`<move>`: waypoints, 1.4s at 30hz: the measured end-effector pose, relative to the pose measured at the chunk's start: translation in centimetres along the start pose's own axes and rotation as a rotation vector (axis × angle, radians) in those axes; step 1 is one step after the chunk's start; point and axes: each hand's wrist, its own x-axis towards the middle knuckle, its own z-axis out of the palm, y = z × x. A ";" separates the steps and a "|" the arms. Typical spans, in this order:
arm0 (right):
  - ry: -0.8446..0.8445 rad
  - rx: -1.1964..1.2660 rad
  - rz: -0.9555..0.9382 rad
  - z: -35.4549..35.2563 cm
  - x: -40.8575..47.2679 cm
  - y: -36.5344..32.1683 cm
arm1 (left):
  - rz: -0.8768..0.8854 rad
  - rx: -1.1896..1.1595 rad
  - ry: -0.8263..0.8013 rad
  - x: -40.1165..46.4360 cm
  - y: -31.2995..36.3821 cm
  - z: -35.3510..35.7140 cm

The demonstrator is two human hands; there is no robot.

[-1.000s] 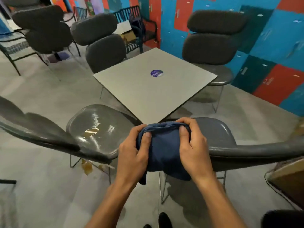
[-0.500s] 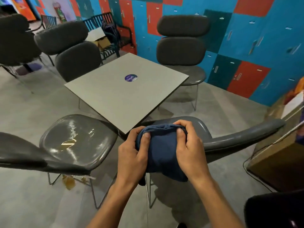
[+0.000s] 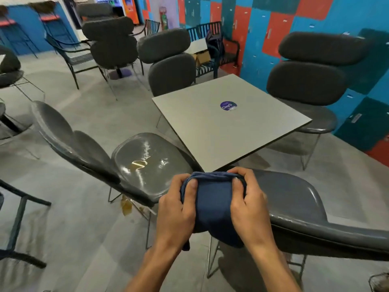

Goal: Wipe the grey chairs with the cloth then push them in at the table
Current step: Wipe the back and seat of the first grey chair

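Both hands hold a folded dark blue cloth (image 3: 212, 205) in front of me, my left hand (image 3: 176, 209) on its left edge and my right hand (image 3: 248, 205) on its right edge. The cloth hangs above the gap between two glossy grey chairs. The left grey chair (image 3: 147, 163) has a shiny seat with a wet streak and stands pulled out from the square grey table (image 3: 210, 131). The right grey chair (image 3: 294, 197) is close under my right hand, its seat towards the table corner. Two more grey chairs (image 3: 170, 74) (image 3: 309, 85) stand at the table's far sides.
A round purple sticker (image 3: 228, 106) lies on the tabletop. Brownish liquid (image 3: 126, 207) sits on the floor under the left chair. More chairs (image 3: 111, 43) and black metal benches (image 3: 212, 49) stand behind. Coloured lockers (image 3: 315, 17) line the right wall.
The view has swung to the left, so the table and chairs sit further right in frame. Both hands keep the same hold on the cloth.
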 end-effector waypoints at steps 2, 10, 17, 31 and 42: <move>-0.028 -0.009 0.002 1.3 -0.2 -0.4 | 0.000 0.002 0.017 0.4 -0.6 -1.1; -0.102 0.019 -0.059 8.5 0.3 -3.5 | 0.013 0.005 0.107 2.0 -2.8 -8.1; -0.172 0.025 -0.143 18.1 0.3 -7.1 | 0.011 0.058 0.217 4.1 -5.8 -17.5; -0.407 0.122 -0.242 34.2 3.8 -12.6 | -0.123 0.148 0.424 8.6 -11.6 -31.2; -0.451 0.140 -0.222 48.0 12.4 -16.3 | -0.193 0.183 0.467 20.3 -17.3 -40.6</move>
